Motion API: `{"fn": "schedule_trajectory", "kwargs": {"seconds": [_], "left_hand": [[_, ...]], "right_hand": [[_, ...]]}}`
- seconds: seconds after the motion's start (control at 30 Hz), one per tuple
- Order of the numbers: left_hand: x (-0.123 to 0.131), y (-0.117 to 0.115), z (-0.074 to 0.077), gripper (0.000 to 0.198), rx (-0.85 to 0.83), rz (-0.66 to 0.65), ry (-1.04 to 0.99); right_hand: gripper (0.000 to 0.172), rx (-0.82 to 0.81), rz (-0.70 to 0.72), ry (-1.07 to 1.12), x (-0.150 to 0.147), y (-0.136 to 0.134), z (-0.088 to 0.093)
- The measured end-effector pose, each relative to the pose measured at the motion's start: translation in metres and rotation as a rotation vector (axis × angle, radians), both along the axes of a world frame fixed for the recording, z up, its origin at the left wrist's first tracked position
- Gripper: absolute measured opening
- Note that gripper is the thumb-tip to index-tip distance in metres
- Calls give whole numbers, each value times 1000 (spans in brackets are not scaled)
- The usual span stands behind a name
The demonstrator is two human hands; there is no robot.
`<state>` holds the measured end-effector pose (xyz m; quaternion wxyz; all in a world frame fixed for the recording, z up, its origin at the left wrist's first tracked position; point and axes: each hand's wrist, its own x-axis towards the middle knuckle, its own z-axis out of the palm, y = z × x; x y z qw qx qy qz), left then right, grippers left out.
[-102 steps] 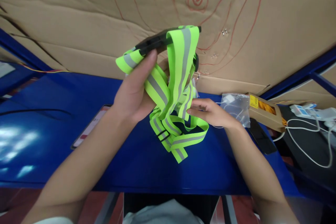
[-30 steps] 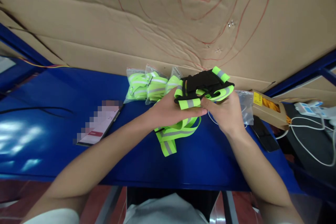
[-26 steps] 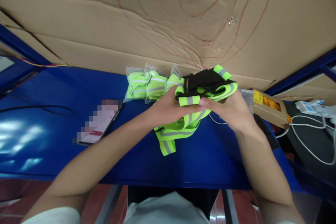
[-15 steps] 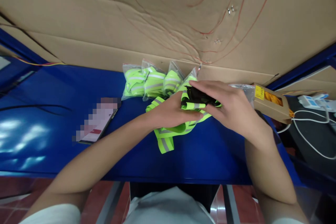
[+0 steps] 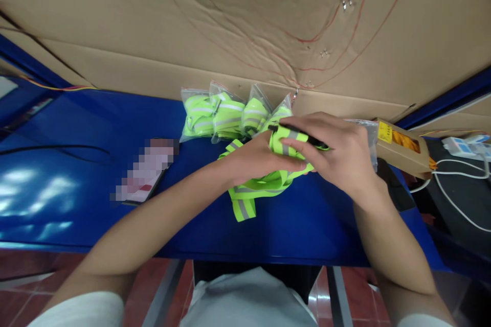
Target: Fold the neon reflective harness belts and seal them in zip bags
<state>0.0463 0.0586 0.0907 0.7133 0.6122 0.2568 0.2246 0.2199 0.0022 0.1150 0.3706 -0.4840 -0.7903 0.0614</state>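
The left hand [image 5: 258, 161] curls around the green strap [image 5: 244, 208] from the left, thumb along its near side and most fingers hidden; the right hand [image 5: 334, 149], partly curled, pinches the bundle's top between thumb and fingers. The strap is bunched over the blue table [image 5: 303, 242], just in front of 4 bags [image 5: 229, 118], right of the phone [image 5: 148, 173].

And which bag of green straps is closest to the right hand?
The rightmost bag in the row of four; the other three bags sit farther left, away from the right hand.
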Motion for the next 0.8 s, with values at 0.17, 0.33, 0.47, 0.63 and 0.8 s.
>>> {"fn": "schedule_trajectory", "kwargs": {"seconds": [0.17, 0.33, 0.47, 0.63, 0.8], "left_hand": [[1, -3, 2, 15, -107, -109, -117], [-11, 2, 8, 10, -100, -369, -18], [-16, 12, 10, 12, -22, -475, 2], [-21, 19, 6, 13, 196, -480, 38], [-17, 18, 2, 15, -39, -495, -64]], "right_hand": [[22, 58, -130, 141, 0, -3, 3], [40, -174, -153, 313, 2, -5, 11], [39, -261, -140, 374, 2, -4, 13], [35, -410, -132, 452, 1, -2, 7], [39, -383, -202, 508, 3, 14, -11]]}}
